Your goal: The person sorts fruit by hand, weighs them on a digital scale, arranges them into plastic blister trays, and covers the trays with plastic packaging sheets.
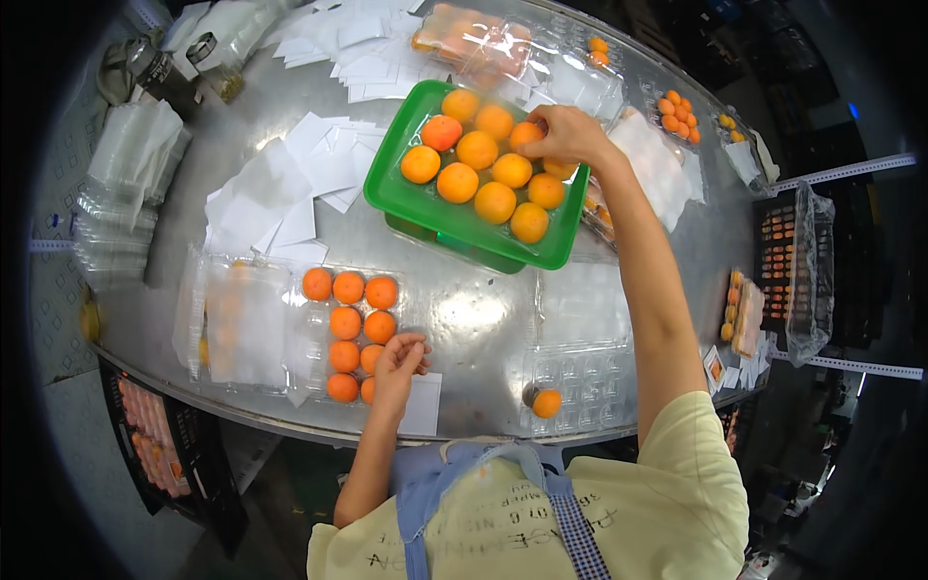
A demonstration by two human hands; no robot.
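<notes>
My right hand (568, 137) reaches into the right end of a green basin (382, 164), its fingers closed round an orange (525, 134). Several more oranges (477, 150) lie in the basin, one of them redder than the rest. At the near left, my left hand (398, 365) is loosely curled, with no fruit visible in its fingers. Beside it, an open clear plastic tray (309, 353) holds rows of oranges (344, 322); the hand partly hides those at the lower right. A white card (421, 404) lies on the table just right of my left wrist.
Another clear tray (590, 391) with a single orange (546, 403) sits at the table's near edge. White cards (290, 184) spread over the left side, beside stacked clear trays (126, 193). Packed fruit boxes (474, 43) stand at the back, and a crate (783, 261) is at right.
</notes>
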